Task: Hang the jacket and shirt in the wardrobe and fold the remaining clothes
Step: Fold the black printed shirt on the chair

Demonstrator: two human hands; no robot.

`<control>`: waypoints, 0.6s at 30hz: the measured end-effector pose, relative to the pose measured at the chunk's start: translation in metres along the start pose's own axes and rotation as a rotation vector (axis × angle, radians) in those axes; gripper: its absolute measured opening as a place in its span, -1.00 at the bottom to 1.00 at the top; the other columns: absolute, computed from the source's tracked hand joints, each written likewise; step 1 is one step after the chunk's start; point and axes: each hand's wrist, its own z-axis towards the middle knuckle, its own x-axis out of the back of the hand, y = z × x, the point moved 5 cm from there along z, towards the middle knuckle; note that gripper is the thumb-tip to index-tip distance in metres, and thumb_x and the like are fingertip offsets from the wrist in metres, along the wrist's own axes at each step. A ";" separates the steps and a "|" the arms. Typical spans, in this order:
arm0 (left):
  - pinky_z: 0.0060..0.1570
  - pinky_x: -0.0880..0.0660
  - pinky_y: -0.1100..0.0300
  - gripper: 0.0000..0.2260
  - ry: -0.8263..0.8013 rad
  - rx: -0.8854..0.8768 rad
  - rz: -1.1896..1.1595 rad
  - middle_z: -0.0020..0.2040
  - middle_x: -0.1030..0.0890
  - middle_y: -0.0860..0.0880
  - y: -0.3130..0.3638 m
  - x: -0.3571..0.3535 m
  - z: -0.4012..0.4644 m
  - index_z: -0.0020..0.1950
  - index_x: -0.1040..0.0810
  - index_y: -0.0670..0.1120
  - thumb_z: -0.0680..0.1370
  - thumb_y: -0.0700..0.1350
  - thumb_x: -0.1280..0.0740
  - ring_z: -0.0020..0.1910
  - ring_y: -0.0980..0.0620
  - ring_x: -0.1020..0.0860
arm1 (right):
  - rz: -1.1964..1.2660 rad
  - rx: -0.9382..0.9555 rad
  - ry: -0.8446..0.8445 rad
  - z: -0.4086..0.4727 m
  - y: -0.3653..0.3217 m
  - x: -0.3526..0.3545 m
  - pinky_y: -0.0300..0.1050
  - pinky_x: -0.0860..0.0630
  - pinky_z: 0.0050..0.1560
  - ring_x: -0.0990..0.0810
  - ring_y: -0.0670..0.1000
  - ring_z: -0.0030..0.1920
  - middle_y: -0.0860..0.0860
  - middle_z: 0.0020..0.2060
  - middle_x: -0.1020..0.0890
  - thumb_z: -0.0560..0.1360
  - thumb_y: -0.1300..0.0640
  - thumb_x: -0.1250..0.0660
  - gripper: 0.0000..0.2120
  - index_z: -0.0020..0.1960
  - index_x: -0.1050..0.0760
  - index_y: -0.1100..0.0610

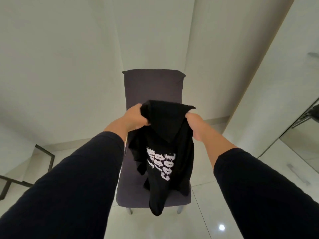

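Left hand (136, 116) clenched on one top edge of black printed garment (165, 152); right hand (196, 125) gripping the opposite edge, hands slightly apart. Hanging bunched above purple chair (151, 87), tail past seat front. Possibly a T-shirt, hard to tell. Risk: twisted cloth folding crooked, or hem dragging onto floor.

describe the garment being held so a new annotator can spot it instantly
Start at the dark purple chair against the white wall. In front of it, the left hand and right hand grip a black T-shirt, hanging bunched over the seat. Only it carries a white print.
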 end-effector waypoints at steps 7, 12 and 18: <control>0.20 -0.43 0.00 -0.79 -0.079 0.281 -0.273 0.12 -0.58 -0.15 -0.062 -0.022 -0.012 0.12 -0.48 -0.17 0.61 -0.06 -0.22 0.15 -0.17 -0.53 | 0.077 -0.136 -0.100 -0.003 -0.012 0.007 0.02 -0.51 0.20 -0.62 0.13 0.00 0.08 -0.13 -0.67 0.51 0.08 -0.23 -0.78 -0.02 -0.61 0.14; 0.17 -0.48 -0.01 -0.61 -0.020 0.363 -0.570 0.07 -0.61 -0.13 -0.069 -0.026 -0.011 0.17 -0.53 -0.15 0.53 0.13 -0.30 0.07 -0.15 -0.57 | 0.155 -0.205 0.042 0.012 -0.005 0.013 -0.02 -0.51 0.18 -0.58 0.14 -0.02 0.12 -0.04 -0.62 0.53 0.14 -0.21 -0.82 0.01 -0.55 0.17; 0.16 -0.44 0.03 -0.61 0.151 0.293 -0.332 0.14 -0.56 -0.25 -0.068 -0.005 0.001 0.18 -0.52 -0.30 0.62 0.00 -0.16 0.11 -0.22 -0.52 | -0.313 -0.130 0.050 0.020 0.004 0.015 -0.08 -0.41 0.02 -0.50 0.13 0.01 0.16 0.12 -0.54 0.58 0.13 -0.15 -0.77 0.12 -0.48 0.23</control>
